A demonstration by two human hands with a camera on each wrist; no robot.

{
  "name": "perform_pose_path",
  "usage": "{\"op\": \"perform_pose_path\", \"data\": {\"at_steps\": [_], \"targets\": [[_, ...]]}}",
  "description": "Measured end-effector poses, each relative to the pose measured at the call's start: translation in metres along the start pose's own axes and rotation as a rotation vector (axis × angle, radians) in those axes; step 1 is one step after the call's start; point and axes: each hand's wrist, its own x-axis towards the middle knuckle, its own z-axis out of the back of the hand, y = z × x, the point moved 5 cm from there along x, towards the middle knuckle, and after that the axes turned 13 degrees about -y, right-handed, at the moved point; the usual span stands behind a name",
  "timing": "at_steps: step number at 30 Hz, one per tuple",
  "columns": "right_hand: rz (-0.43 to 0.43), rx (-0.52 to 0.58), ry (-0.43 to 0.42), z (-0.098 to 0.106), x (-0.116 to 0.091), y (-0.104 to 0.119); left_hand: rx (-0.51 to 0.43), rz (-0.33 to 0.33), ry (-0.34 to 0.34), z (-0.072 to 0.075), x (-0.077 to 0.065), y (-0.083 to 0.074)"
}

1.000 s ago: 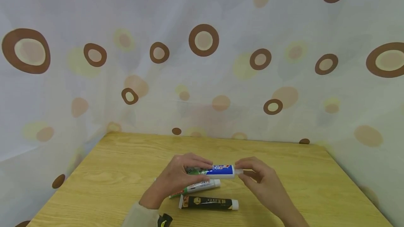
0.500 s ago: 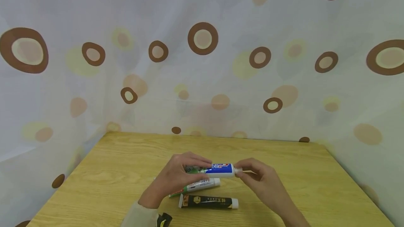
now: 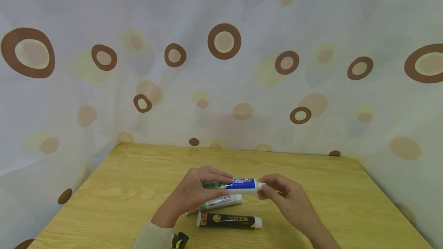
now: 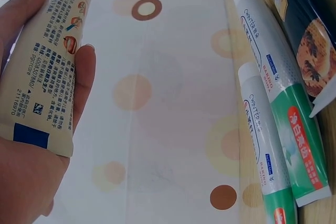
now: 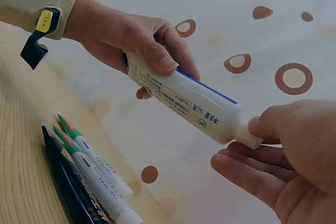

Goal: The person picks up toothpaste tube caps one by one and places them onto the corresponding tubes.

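My left hand (image 3: 197, 187) grips a blue, white and green toothpaste tube (image 3: 243, 186) around its body, holding it roughly level above the table. The tube's pale printed back and flat crimped end show in the left wrist view. At the other end, my right hand (image 3: 290, 199) pinches the small white cap (image 5: 248, 136) between thumb and fingers, with part of the cap hidden. Below the held tube lies a black toothpaste tube (image 3: 228, 221) with a white cap. Beside it are two silver-and-green toothpaste tubes (image 4: 283, 93) (image 4: 263, 135), side by side.
Everything lies on a light wood-grain table (image 3: 138, 172). A white sheet with brown and beige spots (image 3: 221, 87) rises behind the table and along both sides. A dark strap with a yellow label (image 5: 46, 22) is on the left sleeve.
My right thumb and fingers have shifted around the cap, the thumb now lying over it. The left hand keeps its hold on the tube, and the tubes on the table stay put.
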Motion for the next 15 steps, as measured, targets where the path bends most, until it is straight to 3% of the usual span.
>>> {"op": "perform_pose_path", "data": {"at_steps": [11,15], "targets": [[0.144,0.052,0.024,0.001,-0.0022,0.0041,-0.015,0.032,0.025,-0.0015,-0.0011,0.0001],[0.143,0.031,0.022,0.0021,-0.0009,0.0042,-0.018,0.028,0.024,-0.0016,-0.0001,0.0007]]}}
